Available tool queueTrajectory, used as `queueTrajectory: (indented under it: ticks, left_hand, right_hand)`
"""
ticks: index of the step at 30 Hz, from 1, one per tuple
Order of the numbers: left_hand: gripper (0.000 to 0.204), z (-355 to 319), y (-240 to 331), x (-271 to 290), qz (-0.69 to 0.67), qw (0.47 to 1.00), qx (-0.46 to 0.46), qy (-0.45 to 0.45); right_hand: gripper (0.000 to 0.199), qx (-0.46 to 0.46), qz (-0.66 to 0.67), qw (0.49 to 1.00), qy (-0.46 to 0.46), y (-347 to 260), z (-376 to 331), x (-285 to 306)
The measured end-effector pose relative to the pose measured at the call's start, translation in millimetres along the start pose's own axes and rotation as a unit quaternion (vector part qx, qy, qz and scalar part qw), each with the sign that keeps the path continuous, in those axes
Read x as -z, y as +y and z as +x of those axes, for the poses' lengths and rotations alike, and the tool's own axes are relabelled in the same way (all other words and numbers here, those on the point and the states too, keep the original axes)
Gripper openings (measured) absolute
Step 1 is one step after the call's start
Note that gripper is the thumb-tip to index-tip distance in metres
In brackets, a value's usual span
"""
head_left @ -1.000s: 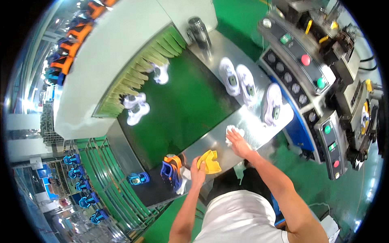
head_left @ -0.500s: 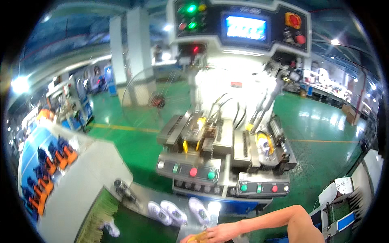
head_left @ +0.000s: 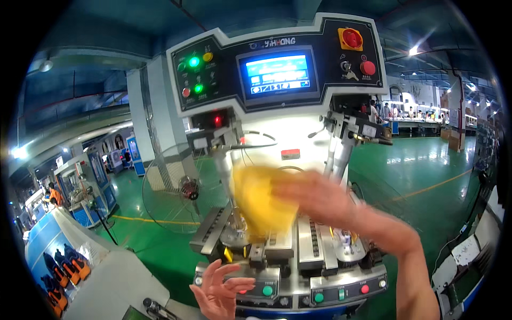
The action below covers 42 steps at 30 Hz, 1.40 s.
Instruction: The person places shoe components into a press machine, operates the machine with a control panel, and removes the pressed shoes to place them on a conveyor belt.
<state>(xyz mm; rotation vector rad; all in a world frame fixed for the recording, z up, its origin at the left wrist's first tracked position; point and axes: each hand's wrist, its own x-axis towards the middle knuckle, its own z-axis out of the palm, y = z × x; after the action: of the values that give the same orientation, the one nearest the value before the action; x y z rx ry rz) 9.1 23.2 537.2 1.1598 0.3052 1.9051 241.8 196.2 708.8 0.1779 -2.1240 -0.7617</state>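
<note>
A yellow cloth [head_left: 261, 202], smeared by motion, hangs in front of the machine's lit white body [head_left: 314, 128]. My right hand [head_left: 320, 194] grips it by its right side, the arm reaching in from the lower right. Below, my left hand [head_left: 221, 290] is raised with its fingers spread and nothing in it. It is before the left button panel [head_left: 253, 282] and hides part of that panel. The left clamping station [head_left: 232, 234] is partly covered by the cloth. At the right station [head_left: 349, 245] sits a light-coloured piece, partly behind my right forearm.
Overhead is a control box with a lit screen [head_left: 277, 74] and a red switch [head_left: 352, 38]. A caged fan [head_left: 186, 188] stands behind on the left. Dark shoes with orange soles [head_left: 74, 264] line the blue-topped bench at left. White equipment [head_left: 464, 253] stands at right.
My right hand has lifted the yellow cloth from the lower edge to the machine's front. My left hand has come into view. The view has tilted up, and the white shoes below have left it.
</note>
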Motion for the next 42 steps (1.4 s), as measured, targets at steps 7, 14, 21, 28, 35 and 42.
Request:
queueTrajectory:
  ticks: [7, 14, 21, 28, 35, 42]
  left_hand:
    - [0.067, -14.0, -91.0, 50.6, 0.143, 0.980, 0.043, 0.128]
    - [0.050, -52.6, -130.0, 78.6, 0.159, 0.945, 0.150, 0.243]
    - [0.043, -80.9, -135.5, 102.4, 0.127, 0.929, 0.178, 0.300]
    - [0.041, -118.3, -145.1, 133.1, 0.131, 0.919, 0.185, 0.323]
    - [0.039, -146.2, -146.7, 155.9, 0.125, 0.898, 0.188, 0.379]
    - [0.035, -152.3, -147.2, 167.4, 0.133, 0.886, 0.194, 0.401]
  right_hand:
    - [0.036, -0.072, -0.228, 0.937, 0.255, 222.4, 143.5, 115.3]
    - [0.030, -0.207, -0.388, 0.898, 0.023, 302.3, 215.7, 76.4]
    - [0.035, -0.260, -0.374, 0.883, -0.115, 341.3, 255.9, 28.1]
    - [0.044, -0.306, -0.299, 0.904, -0.029, 359.3, 268.9, 6.9]
    - [0.060, -0.200, -0.252, 0.946, -0.042, 384.6, 255.0, 18.3]
    - [0.057, -0.255, -0.136, 0.953, -0.094, 363.1, 280.3, -10.5]
